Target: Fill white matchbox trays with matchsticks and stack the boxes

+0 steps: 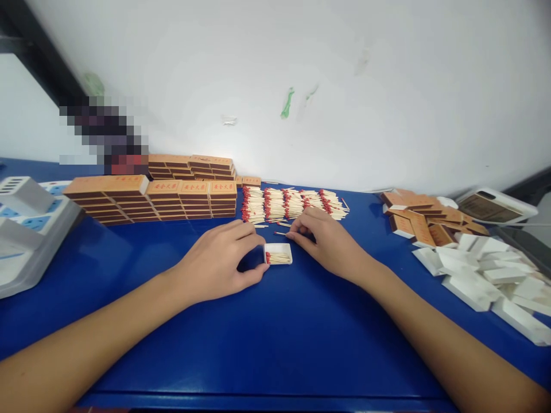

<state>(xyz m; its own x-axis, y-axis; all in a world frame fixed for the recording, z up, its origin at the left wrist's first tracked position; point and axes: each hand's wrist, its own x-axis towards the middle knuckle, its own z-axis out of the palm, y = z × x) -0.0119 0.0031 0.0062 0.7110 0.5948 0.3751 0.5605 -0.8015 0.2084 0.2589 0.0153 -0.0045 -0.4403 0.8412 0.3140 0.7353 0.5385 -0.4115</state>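
A small white matchbox tray (279,248) lies on the blue table with several red-tipped matches (279,258) inside. My left hand (217,258) holds the tray by its left end, thumb at the near corner and fingers at the far one. Just beyond the tray, my right hand (328,244) pinches a matchstick (280,233), its red head pointing left. Piles of loose matches (295,203) lie behind both hands, heads mostly to the left. A few single matches rest between the piles and the tray.
Stacked orange-brown matchboxes (172,198) stand at the back left, beside a white power strip (43,241). On the right lie loose matchbox sleeves (419,221), a heap of white trays (482,269) and a white device (497,205). A white wall (344,103) rises behind.
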